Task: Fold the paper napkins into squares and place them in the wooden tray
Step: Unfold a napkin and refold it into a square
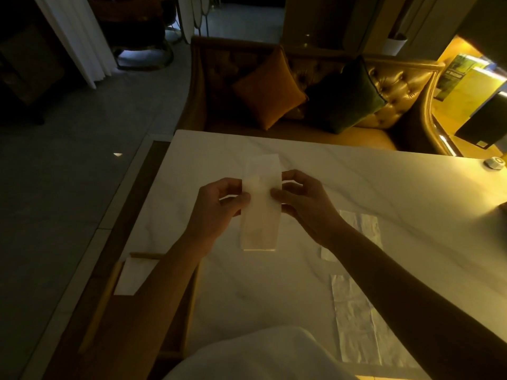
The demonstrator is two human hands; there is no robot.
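Note:
A long white paper napkin (262, 215), folded into a narrow strip, is held above the white marble table (384, 193). My left hand (219, 207) pinches its left edge and my right hand (299, 198) pinches its right edge, both near the strip's middle. The wooden tray (109, 292) lies at the table's near left corner, partly under my left forearm, with one folded white napkin (134, 275) in it. Two more flat napkins lie on the table to the right: one (365, 229) behind my right wrist, another (356, 319) nearer to me.
A tufted leather sofa (397, 86) with an orange cushion (269, 89) and a dark green cushion (345, 94) stands beyond the table's far edge. A small round white object (495, 162) sits at the table's far right. Grey tiled floor lies to the left.

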